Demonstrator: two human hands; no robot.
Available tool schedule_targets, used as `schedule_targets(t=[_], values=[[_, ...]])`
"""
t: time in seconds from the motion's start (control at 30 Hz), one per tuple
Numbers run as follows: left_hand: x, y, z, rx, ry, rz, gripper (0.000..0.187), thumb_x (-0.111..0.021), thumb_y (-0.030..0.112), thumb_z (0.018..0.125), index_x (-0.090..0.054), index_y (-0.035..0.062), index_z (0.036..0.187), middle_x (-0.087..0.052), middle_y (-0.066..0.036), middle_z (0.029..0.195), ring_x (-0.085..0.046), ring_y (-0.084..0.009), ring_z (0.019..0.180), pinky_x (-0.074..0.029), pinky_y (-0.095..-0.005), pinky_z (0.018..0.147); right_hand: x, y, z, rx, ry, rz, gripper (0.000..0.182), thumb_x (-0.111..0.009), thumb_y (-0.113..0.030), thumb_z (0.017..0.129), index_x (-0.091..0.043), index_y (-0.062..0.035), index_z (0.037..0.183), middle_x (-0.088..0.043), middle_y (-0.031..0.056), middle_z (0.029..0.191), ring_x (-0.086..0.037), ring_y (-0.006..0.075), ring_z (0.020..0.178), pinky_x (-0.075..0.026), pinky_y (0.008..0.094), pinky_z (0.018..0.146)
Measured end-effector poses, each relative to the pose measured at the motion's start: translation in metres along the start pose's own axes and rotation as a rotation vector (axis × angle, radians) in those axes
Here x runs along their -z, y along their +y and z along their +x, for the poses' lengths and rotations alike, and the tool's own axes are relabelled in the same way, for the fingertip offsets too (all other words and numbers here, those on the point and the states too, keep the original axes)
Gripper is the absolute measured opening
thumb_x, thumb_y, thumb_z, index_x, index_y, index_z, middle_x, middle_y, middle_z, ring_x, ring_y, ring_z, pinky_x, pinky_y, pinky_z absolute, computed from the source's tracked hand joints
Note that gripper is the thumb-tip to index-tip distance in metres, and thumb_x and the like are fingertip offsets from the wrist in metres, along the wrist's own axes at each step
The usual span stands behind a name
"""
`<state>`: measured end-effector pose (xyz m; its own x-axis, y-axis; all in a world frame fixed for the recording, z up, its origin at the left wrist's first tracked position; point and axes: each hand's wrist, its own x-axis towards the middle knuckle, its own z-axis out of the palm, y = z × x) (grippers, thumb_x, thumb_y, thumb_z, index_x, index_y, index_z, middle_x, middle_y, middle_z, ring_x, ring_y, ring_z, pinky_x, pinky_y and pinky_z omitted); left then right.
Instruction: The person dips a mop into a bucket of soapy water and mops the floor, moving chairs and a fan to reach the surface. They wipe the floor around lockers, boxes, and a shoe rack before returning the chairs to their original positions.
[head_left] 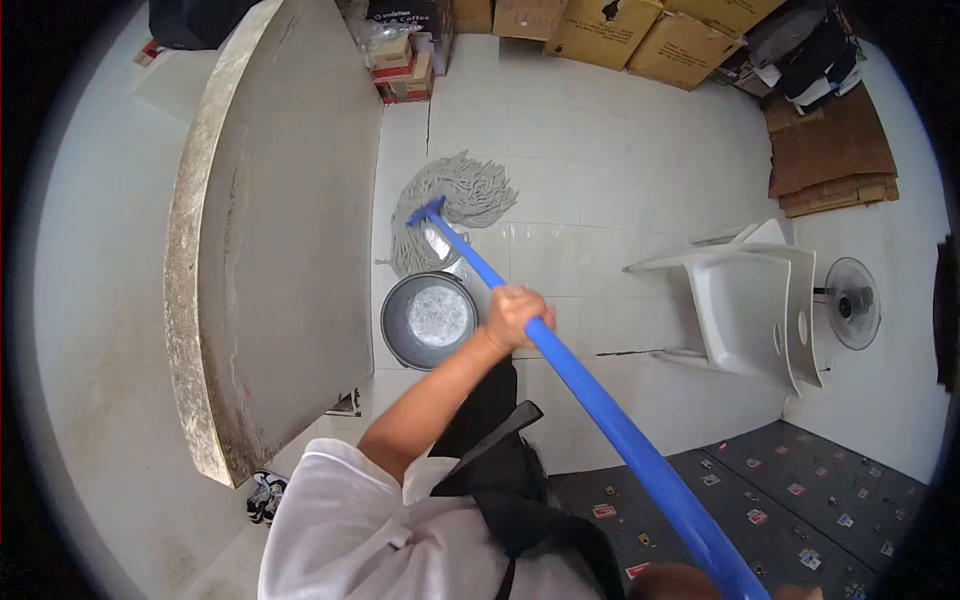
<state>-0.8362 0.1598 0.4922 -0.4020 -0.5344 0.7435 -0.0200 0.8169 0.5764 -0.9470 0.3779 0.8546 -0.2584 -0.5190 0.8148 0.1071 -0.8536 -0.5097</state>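
Observation:
My left hand (515, 318) is wrapped round the blue handle of a mop (610, 410), about midway along it. The handle slants from the bottom right up to a blue clamp, where the grey string mop head (465, 190) lies spread on the wet tiled floor. At the bottom edge, my right hand (797, 593) shows only in part, closed at the upper end of the handle; most of it is cut off by the frame. Just below the mop head stands a grey bucket (393, 338) with cloudy, foamy water in it.
A low partition wall (290, 200) runs along the left. Cardboard boxes (600, 30) line the back, with small boxes (405, 80) beside the partition. White plastic chairs (735, 300) and a fan (853, 303) stand right. A dark patterned mat (720, 500) covers the lower right floor.

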Motion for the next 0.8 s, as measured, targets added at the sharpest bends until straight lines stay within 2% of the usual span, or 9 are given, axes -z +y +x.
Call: schedule_targets(t=[0.1, 0.17, 0.2, 0.27, 0.4, 0.53, 0.67, 0.73, 0.8], values=[[0.025, -0.078, 0.011, -0.018, -0.145, -0.043, 0.019, -0.063, 0.014, 0.058, -0.046, 0.0118, 0.051, -0.049, -0.005, 0.048, -0.05, -0.0236, 0.041, -0.041, -0.0334, 0.042, -0.007, 0.05, -0.033, 0.032, 0.034, -0.132, 0.024, -0.051, -0.018, 0.075, -0.039, -0.0132, 0.055, -0.043, -0.0046, 0.043, -0.041, 0.0022, 0.033, -0.038, 0.0182, 0.034], [0.039, -0.136, 0.011, 0.008, -0.251, -0.048, 0.016, -0.063, 0.019, 0.058, -0.049, 0.0133, 0.055, -0.052, -0.004, 0.053, -0.054, -0.0239, 0.049, -0.044, -0.0346, 0.049, -0.001, 0.086, -0.092, 0.589, 0.652, -0.53, 0.023, -0.053, -0.017, 0.076, -0.043, -0.0127, 0.056, -0.046, -0.0037, 0.045, -0.043, 0.0032, 0.036, -0.039, 0.0184, 0.036], [0.051, -0.162, 0.012, 0.086, -0.354, 0.013, 0.017, -0.064, 0.02, 0.059, -0.05, 0.0125, 0.056, -0.054, -0.005, 0.057, -0.055, -0.0249, 0.057, -0.044, -0.0363, 0.056, -0.005, 0.079, -0.116, -0.168, 0.31, -0.968, 0.024, -0.059, -0.022, 0.075, -0.049, -0.011, 0.056, -0.057, 0.0021, 0.055, -0.057, 0.0104, 0.048, -0.049, 0.0221, 0.052], [0.065, -0.21, 0.009, 0.244, -0.463, 0.268, 0.019, -0.065, 0.023, 0.061, -0.05, 0.0103, 0.058, -0.055, -0.006, 0.064, -0.056, -0.0271, 0.071, -0.042, -0.0393, 0.07, -0.018, 0.147, -0.104, -0.308, 0.074, -0.596, 0.018, -0.059, -0.007, 0.07, -0.048, -0.0077, 0.056, -0.057, 0.0054, 0.055, -0.057, 0.0212, 0.049, -0.05, 0.0337, 0.051], [0.067, -0.22, 0.008, 0.459, -0.411, 0.461, 0.024, -0.065, 0.023, 0.065, -0.05, 0.0066, 0.059, -0.054, -0.008, 0.068, -0.052, -0.0292, 0.082, -0.036, -0.0408, 0.079, -0.02, 0.202, -0.13, -0.182, 0.141, -0.361, 0.02, -0.052, -0.006, 0.072, -0.04, -0.0059, 0.056, -0.053, 0.0063, 0.051, -0.053, 0.0195, 0.044, -0.048, 0.0339, 0.049], [0.049, -0.182, -0.013, 0.416, -0.295, 0.359, 0.021, -0.066, 0.018, 0.062, -0.05, 0.0061, 0.059, -0.053, -0.008, 0.067, -0.053, -0.028, 0.08, -0.037, -0.0387, 0.076, -0.018, 0.146, -0.138, -0.309, 0.028, -0.587, 0.02, -0.048, -0.008, 0.075, -0.037, -0.007, 0.06, -0.045, 0.0031, 0.047, -0.046, 0.0165, 0.039, -0.046, 0.0329, 0.047], [0.037, -0.063, -0.039, 0.397, -0.16, 0.263, 0.018, -0.066, 0.013, 0.056, -0.049, 0.0056, 0.058, -0.053, -0.009, 0.064, -0.052, -0.0282, 0.074, -0.038, -0.0361, 0.073, -0.035, 0.032, -0.14, -0.248, 0.398, -0.551, 0.017, -0.059, -0.012, 0.074, -0.044, -0.0047, 0.068, -0.054, 0.0095, 0.049, -0.059, 0.0195, 0.05, -0.052, 0.0368, 0.052], [0.043, 0.021, -0.04, 0.436, -0.147, 0.197, 0.019, -0.066, 0.014, 0.057, -0.049, 0.0054, 0.054, -0.053, -0.01, 0.062, -0.05, -0.0289, 0.07, -0.039, -0.0375, 0.069, 0.017, -0.06, -0.142, -0.186, -0.031, -0.022, 0.033, -0.051, -0.021, 0.078, -0.038, -0.0131, 0.049, -0.046, 0.0012, 0.042, -0.048, 0.0116, 0.038, -0.044, 0.0257, 0.044], [0.054, 0.095, -0.039, 0.465, -0.19, 0.136, 0.021, -0.065, 0.014, 0.058, -0.047, 0.0052, 0.05, -0.052, -0.011, 0.057, -0.05, -0.029, 0.066, -0.039, -0.0393, 0.068, -0.038, -0.069, -0.075, -0.032, -0.129, -0.056, 0.022, -0.058, -0.017, 0.076, -0.047, -0.0122, 0.057, -0.049, -0.0033, 0.046, -0.045, 0.0043, 0.037, -0.04, 0.0184, 0.037]])
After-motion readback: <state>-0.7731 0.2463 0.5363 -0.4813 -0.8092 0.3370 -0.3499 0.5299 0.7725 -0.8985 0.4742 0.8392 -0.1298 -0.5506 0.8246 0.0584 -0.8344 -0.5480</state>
